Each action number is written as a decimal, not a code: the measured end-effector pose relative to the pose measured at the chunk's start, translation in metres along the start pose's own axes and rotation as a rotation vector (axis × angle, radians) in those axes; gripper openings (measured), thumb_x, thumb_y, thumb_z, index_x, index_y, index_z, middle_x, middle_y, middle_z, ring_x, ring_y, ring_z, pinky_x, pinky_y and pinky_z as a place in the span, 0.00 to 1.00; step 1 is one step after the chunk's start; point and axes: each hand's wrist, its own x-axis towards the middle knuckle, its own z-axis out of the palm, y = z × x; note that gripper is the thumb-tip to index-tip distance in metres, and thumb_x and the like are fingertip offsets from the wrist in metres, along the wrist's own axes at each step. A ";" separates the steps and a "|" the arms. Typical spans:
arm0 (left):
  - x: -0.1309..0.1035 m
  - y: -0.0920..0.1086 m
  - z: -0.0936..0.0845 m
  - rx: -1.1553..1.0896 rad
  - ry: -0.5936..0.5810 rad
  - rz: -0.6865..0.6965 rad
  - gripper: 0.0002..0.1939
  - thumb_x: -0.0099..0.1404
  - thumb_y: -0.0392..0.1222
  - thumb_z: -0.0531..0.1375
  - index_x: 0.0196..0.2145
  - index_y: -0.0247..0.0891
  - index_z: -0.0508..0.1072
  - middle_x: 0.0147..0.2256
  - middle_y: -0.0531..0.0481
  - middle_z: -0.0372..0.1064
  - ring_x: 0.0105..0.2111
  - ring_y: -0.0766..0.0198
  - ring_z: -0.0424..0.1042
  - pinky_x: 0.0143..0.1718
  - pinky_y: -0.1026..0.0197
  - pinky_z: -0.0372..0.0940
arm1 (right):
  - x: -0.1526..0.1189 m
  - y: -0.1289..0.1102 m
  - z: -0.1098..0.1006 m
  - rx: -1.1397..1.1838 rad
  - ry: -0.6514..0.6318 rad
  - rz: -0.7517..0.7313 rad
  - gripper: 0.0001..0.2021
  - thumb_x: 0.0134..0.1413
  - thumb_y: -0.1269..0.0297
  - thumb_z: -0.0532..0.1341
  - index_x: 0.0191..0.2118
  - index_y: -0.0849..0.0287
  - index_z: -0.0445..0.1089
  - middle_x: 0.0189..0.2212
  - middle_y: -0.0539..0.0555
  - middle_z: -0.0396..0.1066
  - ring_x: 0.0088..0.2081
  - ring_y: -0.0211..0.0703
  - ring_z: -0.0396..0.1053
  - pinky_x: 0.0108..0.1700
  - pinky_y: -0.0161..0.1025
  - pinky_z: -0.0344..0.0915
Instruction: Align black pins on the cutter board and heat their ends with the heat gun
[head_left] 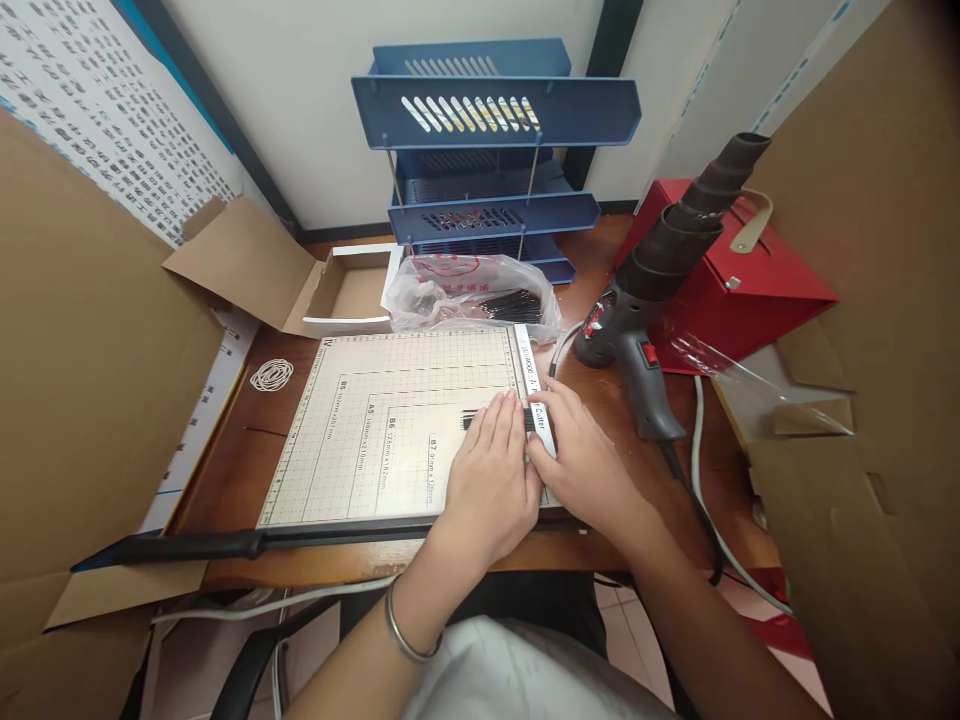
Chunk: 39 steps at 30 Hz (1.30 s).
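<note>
A small bundle of thin black strips (470,419) lies side by side on the paper cutter (420,350); whether they are wires or tubes I cannot tell. My left hand (495,465) rests flat over the bundle, fingers together and stretched out, covering its middle. Beside it, my right hand (581,450) is at the bundle's right end by the white ruler edge (523,350), thumb and forefinger apart with the black ends between them. The cutter's black handle (187,545) is down along the front edge, pointing left.
A plastic bag (435,290) of black strips and an open cardboard box (360,285) stand behind the cutter, before blue tiered trays (495,110). To the right are a heat gun (645,330) with its cable and a red box (780,300). A white coil (271,375) lies left.
</note>
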 end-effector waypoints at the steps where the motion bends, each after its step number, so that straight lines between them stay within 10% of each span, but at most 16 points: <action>1: 0.000 0.001 0.000 0.001 0.001 -0.002 0.31 0.76 0.42 0.45 0.69 0.18 0.57 0.72 0.31 0.50 0.73 0.49 0.48 0.73 0.45 0.50 | -0.002 0.004 0.001 0.050 0.028 -0.003 0.22 0.59 0.65 0.54 0.60 0.57 0.63 0.70 0.61 0.57 0.68 0.57 0.59 0.66 0.61 0.61; 15: 0.002 0.002 -0.001 0.011 -0.008 0.055 0.31 0.77 0.42 0.43 0.70 0.20 0.55 0.73 0.36 0.48 0.74 0.51 0.46 0.74 0.47 0.47 | -0.008 0.011 0.008 0.186 0.166 -0.026 0.23 0.62 0.62 0.53 0.61 0.60 0.63 0.64 0.63 0.64 0.66 0.51 0.62 0.70 0.55 0.60; 26: -0.029 -0.032 -0.025 0.135 0.041 -0.048 0.30 0.78 0.42 0.44 0.72 0.23 0.54 0.73 0.39 0.49 0.73 0.49 0.48 0.72 0.40 0.49 | -0.033 -0.029 0.024 -0.335 0.000 -0.149 0.29 0.71 0.60 0.44 0.74 0.59 0.49 0.75 0.49 0.46 0.76 0.63 0.39 0.69 0.81 0.37; 39: -0.026 -0.035 -0.021 0.076 -0.010 -0.040 0.28 0.78 0.41 0.43 0.71 0.29 0.57 0.72 0.46 0.51 0.73 0.51 0.49 0.73 0.40 0.48 | -0.031 -0.034 0.033 -0.430 0.031 -0.162 0.29 0.71 0.61 0.45 0.72 0.66 0.54 0.72 0.59 0.52 0.74 0.67 0.48 0.70 0.81 0.34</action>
